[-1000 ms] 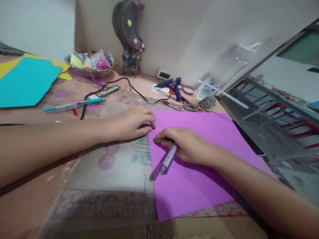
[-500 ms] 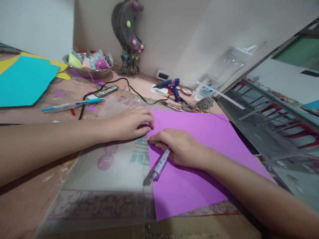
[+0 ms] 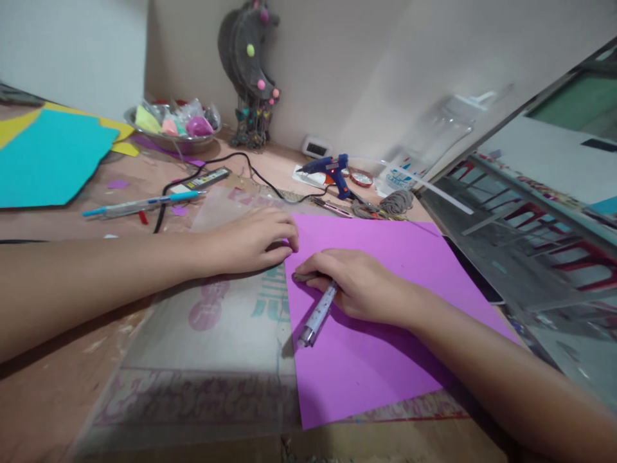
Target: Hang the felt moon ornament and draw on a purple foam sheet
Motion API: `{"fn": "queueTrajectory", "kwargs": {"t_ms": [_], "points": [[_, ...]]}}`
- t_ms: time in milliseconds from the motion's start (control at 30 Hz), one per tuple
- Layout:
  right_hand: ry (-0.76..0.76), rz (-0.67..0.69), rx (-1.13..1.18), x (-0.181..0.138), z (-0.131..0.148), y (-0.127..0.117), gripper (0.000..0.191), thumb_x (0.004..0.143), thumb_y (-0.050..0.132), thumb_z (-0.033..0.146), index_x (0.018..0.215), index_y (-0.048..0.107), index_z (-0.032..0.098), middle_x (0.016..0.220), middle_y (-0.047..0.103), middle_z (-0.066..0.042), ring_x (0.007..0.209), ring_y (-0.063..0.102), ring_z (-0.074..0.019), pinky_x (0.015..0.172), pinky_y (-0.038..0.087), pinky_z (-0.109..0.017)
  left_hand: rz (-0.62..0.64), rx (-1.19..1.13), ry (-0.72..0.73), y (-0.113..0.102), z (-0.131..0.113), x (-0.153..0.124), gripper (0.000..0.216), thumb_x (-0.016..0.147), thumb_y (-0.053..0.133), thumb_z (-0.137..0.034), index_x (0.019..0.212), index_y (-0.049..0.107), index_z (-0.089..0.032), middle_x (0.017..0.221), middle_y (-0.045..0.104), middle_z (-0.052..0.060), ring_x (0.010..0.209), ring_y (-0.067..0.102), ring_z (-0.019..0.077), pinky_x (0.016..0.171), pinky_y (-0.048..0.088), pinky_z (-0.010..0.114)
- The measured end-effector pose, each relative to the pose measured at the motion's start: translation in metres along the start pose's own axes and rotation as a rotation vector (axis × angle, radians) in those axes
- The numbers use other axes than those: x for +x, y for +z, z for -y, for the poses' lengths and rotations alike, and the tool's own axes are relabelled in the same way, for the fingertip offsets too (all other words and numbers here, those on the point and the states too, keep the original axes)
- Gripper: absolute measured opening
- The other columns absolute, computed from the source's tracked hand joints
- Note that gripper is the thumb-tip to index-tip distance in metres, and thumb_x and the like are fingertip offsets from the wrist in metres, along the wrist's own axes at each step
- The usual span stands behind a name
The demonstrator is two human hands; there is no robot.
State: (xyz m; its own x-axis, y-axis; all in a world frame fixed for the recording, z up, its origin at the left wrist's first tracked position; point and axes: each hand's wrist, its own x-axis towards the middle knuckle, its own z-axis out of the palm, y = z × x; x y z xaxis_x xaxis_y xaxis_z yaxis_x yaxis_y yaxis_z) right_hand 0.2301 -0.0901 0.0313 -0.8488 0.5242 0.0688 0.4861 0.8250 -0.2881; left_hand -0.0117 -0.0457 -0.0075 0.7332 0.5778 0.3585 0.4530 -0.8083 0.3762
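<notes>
A pink sheet of paper (image 3: 385, 308) lies on a clear plastic mat (image 3: 212, 360) on the table. My right hand (image 3: 351, 283) is closed around a clear pen (image 3: 315, 315), its tip down on the sheet near the left edge. My left hand (image 3: 250, 241) rests beside it with curled fingers, fingertips pressing the sheet's upper left corner.
Farther back lie a blue glue gun (image 3: 332, 168) with a black cord, a blue pen (image 3: 144, 204), a twine bundle (image 3: 395, 202), a metal bowl of coloured bits (image 3: 176, 125) and a teal sheet (image 3: 48, 161). A crescent ornament (image 3: 248, 71) leans on the wall. A railing edge runs along the right.
My right hand with the pen slid slightly left, then back a little right along the sheet's left edge. The left hand stayed put.
</notes>
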Motion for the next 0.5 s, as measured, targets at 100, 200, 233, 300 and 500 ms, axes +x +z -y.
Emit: {"fn": "queueTrajectory", "kwargs": {"t_ms": [100,200,233,300,500], "points": [[-0.003,-0.062,-0.017,-0.0008,-0.0007,0.0022,0.014,0.099,0.052,0.014,0.109,0.063,0.018,0.093,0.074,-0.006,0.083,0.067,-0.0181,0.074,0.047,-0.028,0.002,0.0,0.006,-0.0009,-0.0003,0.0005,0.016,0.096,0.056,-0.024,0.101,0.071,-0.02,0.112,0.07,0.007,0.11,0.063,0.024,0.1,0.046,0.04],[-0.015,-0.053,-0.038,-0.0021,-0.0008,0.0016,0.015,0.1,0.052,0.014,0.11,0.062,0.018,0.092,0.074,-0.006,0.081,0.066,-0.0178,0.073,0.047,-0.028,-0.002,-0.001,0.005,-0.0011,-0.0003,0.0008,0.016,0.096,0.056,-0.024,0.101,0.071,-0.021,0.112,0.07,0.007,0.109,0.063,0.0237,0.1,0.046,0.04],[-0.017,-0.03,-0.04,-0.0025,-0.0007,0.0006,0.016,0.099,0.052,0.013,0.11,0.062,0.018,0.093,0.074,-0.006,0.081,0.066,-0.0175,0.074,0.047,-0.028,-0.003,-0.002,0.003,-0.001,-0.0002,0.0008,0.017,0.096,0.055,-0.024,0.101,0.071,-0.021,0.113,0.07,0.007,0.109,0.063,0.0235,0.101,0.046,0.039],[-0.011,0.002,-0.038,-0.0028,0.0001,-0.0007,0.018,0.098,0.052,0.01,0.109,0.062,0.019,0.095,0.074,-0.006,0.082,0.067,-0.0171,0.076,0.047,-0.028,0.002,-0.004,-0.001,-0.0006,0.0001,0.0005,0.017,0.096,0.055,-0.024,0.102,0.071,-0.021,0.115,0.07,0.007,0.11,0.063,0.0235,0.101,0.046,0.04],[0.032,-0.051,0.012,0.0014,0.0025,0.0026,0.014,0.101,0.05,0.017,0.109,0.062,0.019,0.095,0.075,-0.006,0.083,0.068,-0.0181,0.075,0.048,-0.029,-0.007,0.002,0.006,0.0003,0.0013,-0.0003,0.016,0.097,0.056,-0.025,0.101,0.071,-0.021,0.113,0.07,0.007,0.11,0.063,0.0237,0.1,0.046,0.04]]}}
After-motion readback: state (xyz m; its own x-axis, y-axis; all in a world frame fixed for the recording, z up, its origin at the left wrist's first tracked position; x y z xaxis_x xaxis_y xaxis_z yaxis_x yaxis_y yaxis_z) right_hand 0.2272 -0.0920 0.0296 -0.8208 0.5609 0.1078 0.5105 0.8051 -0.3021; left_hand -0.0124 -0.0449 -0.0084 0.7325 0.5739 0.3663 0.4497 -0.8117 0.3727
